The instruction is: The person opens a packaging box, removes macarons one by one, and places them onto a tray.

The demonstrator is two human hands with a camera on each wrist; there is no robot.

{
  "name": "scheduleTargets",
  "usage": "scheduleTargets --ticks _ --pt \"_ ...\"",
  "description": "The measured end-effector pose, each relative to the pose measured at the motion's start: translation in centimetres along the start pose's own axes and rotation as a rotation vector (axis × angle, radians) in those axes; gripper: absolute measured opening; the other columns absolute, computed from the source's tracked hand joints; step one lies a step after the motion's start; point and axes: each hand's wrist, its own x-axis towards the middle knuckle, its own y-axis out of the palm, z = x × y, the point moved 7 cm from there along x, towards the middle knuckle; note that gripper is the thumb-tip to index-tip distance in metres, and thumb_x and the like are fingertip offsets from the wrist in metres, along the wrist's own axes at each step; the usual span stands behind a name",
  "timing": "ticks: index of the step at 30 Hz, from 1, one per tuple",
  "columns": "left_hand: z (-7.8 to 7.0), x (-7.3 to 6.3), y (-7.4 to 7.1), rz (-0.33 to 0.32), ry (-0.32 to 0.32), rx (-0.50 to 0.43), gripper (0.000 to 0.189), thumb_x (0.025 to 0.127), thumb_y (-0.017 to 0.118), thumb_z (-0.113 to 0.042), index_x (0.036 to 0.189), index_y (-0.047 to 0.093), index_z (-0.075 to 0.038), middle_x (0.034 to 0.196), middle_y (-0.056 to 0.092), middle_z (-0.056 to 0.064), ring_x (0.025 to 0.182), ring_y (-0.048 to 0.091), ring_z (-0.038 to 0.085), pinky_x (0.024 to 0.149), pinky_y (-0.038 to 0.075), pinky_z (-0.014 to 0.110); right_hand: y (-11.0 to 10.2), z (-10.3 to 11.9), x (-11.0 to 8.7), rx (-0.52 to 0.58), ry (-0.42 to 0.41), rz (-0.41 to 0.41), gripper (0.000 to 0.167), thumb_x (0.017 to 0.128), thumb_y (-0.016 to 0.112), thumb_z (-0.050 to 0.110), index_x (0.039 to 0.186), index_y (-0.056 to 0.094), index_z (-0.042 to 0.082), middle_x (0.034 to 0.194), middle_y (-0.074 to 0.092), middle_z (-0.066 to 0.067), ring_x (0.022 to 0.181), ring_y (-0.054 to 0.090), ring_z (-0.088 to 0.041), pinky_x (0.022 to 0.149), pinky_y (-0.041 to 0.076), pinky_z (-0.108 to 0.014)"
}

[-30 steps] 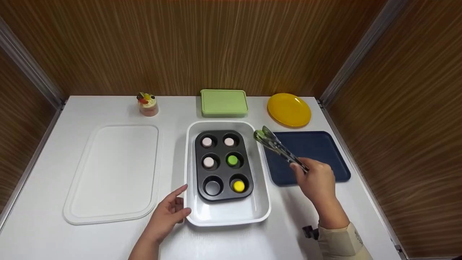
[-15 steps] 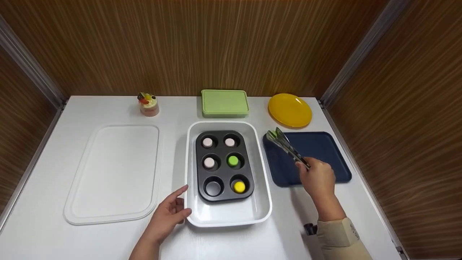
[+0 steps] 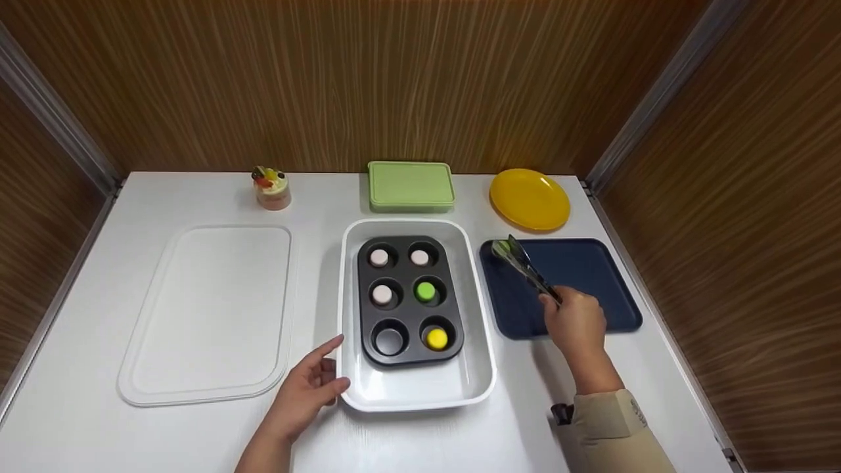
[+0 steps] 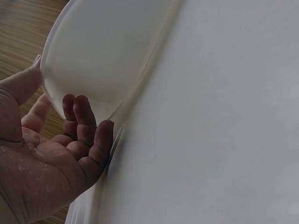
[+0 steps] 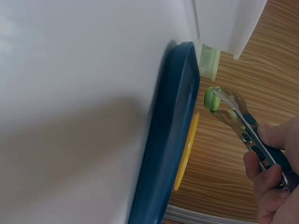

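My right hand (image 3: pixel 575 325) grips metal tongs (image 3: pixel 529 270) with dark handles. Between the tong tips is a green macaron (image 5: pixel 211 99), held raised over the far left part of the dark blue tray (image 3: pixel 591 289). At the near left side of a deep white tub (image 3: pixel 427 391), my left hand (image 3: pixel 303 393) holds the rim, the thumb on it and several fingers curled against the outer wall (image 4: pixel 107 70). Inside the tub lies a black muffin pan (image 3: pixel 404 302). Its cups hold pale pink pieces (image 3: pixel 379 257), a green one (image 3: pixel 426 292) and a yellow one (image 3: pixel 437 339); the near left cup is bare.
A white lid (image 3: pixel 210 315) lies flat on the left. Along the back stand a fruit-topped dessert cup (image 3: pixel 271 189), a light green lidded box (image 3: pixel 411 184) and a yellow plate (image 3: pixel 529 200). Wood-grain panels (image 3: pixel 368 79) border the table's back and sides.
My right hand has carried the tongs and the green macaron rightward, from the tub's right rim to over the blue tray, and slightly lower. My left hand has stayed at the tub's rim.
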Motion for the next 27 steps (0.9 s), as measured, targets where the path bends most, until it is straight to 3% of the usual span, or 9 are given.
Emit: scheduleTargets --ticks 27 --pt "-0.1 -0.1 0.0 -0.008 -0.029 -0.009 0.078 0.09 0.078 0.004 0.16 0.043 -0.002 0.114 0.061 0.019 0.095 0.065 0.022 0.065 0.053 0.026 1.7 -0.5 0.8 0.002 0.033 0.058 0.024 0.099 0.074 0.018 0.107 0.076 -0.005 0.097 0.073 -0.031 0.086 0.07 -0.053 0.074 0.053 -0.067"
